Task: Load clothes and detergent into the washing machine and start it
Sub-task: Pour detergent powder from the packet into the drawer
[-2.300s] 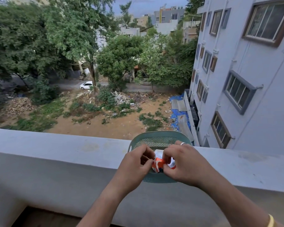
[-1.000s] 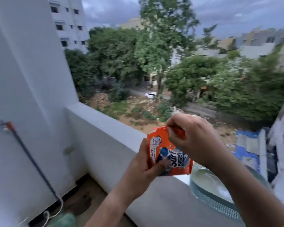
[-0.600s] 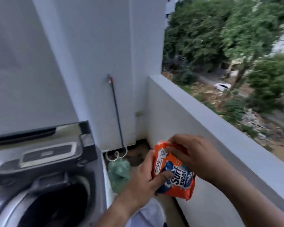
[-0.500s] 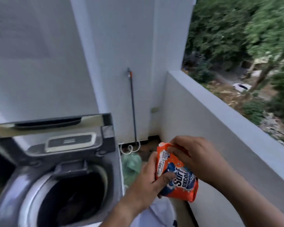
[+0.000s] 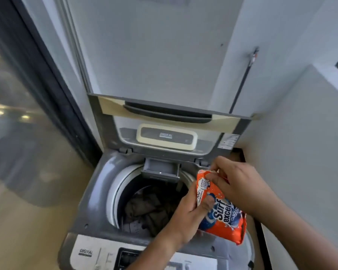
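A grey top-loading washing machine [image 5: 94, 193] stands below me with its lid [image 5: 170, 114] raised against the wall. Dark clothes [image 5: 146, 211] lie in the drum. A small grey detergent drawer [image 5: 160, 170] juts out at the drum's back rim. An orange and blue detergent packet [image 5: 222, 215] hangs over the drum's right side. My left hand [image 5: 187, 217] grips the packet's lower left with the thumb across its front. My right hand [image 5: 236, 188] pinches the packet's top corner.
The machine's control panel [image 5: 109, 256] runs along the near edge. A dark-framed glass door [image 5: 23, 106] fills the left. A white balcony wall [image 5: 304, 137] stands close on the right, and a black hose [image 5: 242, 82] runs down the back wall.
I have turned from the balcony ledge and its basket to the washing machine. Both hands carried the packet from beside the machine to over the open drum.
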`<state>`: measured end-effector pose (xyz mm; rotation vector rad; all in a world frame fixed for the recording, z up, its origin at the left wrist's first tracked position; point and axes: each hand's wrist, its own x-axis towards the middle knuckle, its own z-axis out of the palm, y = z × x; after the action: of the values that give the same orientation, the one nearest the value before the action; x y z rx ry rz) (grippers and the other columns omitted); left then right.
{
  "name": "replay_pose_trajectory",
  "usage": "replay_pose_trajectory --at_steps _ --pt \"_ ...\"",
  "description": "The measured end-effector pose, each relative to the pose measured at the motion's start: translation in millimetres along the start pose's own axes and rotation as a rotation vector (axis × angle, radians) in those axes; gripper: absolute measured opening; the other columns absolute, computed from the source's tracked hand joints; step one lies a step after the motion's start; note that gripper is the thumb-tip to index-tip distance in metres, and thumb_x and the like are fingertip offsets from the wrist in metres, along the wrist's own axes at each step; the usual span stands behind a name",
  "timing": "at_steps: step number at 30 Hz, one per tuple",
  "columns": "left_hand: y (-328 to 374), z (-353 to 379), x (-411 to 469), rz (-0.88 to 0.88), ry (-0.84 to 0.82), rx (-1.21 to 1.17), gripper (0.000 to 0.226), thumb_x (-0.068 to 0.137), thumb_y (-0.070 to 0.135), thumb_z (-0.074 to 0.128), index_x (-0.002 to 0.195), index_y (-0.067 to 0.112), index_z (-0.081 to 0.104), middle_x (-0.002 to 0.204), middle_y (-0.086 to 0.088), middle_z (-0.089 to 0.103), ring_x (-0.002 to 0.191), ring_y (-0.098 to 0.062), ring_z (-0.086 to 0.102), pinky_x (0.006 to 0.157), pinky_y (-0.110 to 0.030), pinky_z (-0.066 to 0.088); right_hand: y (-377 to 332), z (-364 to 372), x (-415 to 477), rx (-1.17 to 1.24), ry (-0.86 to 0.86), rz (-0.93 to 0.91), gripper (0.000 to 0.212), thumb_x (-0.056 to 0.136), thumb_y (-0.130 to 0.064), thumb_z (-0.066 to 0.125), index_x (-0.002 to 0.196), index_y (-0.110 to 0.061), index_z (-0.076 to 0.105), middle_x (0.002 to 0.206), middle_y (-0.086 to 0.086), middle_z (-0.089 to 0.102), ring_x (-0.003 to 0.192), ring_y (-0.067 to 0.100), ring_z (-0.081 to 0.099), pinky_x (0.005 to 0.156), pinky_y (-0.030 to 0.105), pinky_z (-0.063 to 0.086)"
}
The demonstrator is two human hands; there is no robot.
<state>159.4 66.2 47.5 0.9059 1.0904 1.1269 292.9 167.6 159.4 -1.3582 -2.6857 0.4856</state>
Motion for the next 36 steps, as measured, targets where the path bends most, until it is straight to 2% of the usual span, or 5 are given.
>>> replay_pose_trajectory --at_steps 5,12,19,26,36 --pt "-21 -62 13 -0.146 0.087 -0.181 0.050 0.108 0.053 0.037 0.156 0.043 0.047 0.140 0.012 0.078 0.130 -0.011 0.075 0.100 -0.025 0.063 -27 53 67 -0.018 -0.098 0.006 0.019 0.106 -0.045 0.059 0.100 -0.028 0.066 0.091 -0.008 0.075 0.085 0.018 0.070 0.074 0.037 0.052" --pt "-61 -125 39 -0.343 0.200 -0.202 0.055 0.113 0.063 0.026 0.154 0.039 0.054 0.124 0.007 0.085 0.102 -0.018 0.085 0.049 -0.028 0.053 -39 121 138 -0.002 -0.252 0.073 0.020 0.106 -0.042 0.061 0.104 -0.024 0.070 0.098 -0.003 0.076 0.091 0.021 0.068 0.079 0.039 0.054" --pt "-75 -158 59 -0.456 0.224 -0.275 0.063 0.112 0.066 0.034 0.136 0.024 0.074 0.115 -0.006 0.087 0.084 -0.016 0.083 0.046 -0.023 0.054 -46 158 181 -0.085 -0.352 0.174 0.020 0.105 -0.041 0.060 0.103 -0.024 0.070 0.104 0.000 0.075 0.097 0.025 0.070 0.089 0.045 0.060" --pt "-80 -171 65 -0.525 0.254 -0.310 0.066 0.110 0.069 0.037 0.125 0.020 0.078 0.098 -0.009 0.085 0.072 -0.021 0.079 0.041 -0.026 0.049 -51 175 197 -0.199 -0.357 0.189 0.022 0.105 -0.044 0.057 0.105 -0.025 0.068 0.109 0.001 0.075 0.098 0.026 0.071 0.082 0.041 0.059" --pt "-75 -186 74 -0.577 0.152 -0.330 0.075 0.103 0.081 0.043 0.131 0.021 0.078 0.128 -0.022 0.080 0.083 -0.024 0.078 0.044 -0.026 0.050 -46 181 205 -0.210 -0.315 0.304 0.024 0.103 -0.042 0.056 0.097 -0.023 0.070 0.097 0.002 0.075 0.082 0.023 0.069 0.067 0.036 0.054"
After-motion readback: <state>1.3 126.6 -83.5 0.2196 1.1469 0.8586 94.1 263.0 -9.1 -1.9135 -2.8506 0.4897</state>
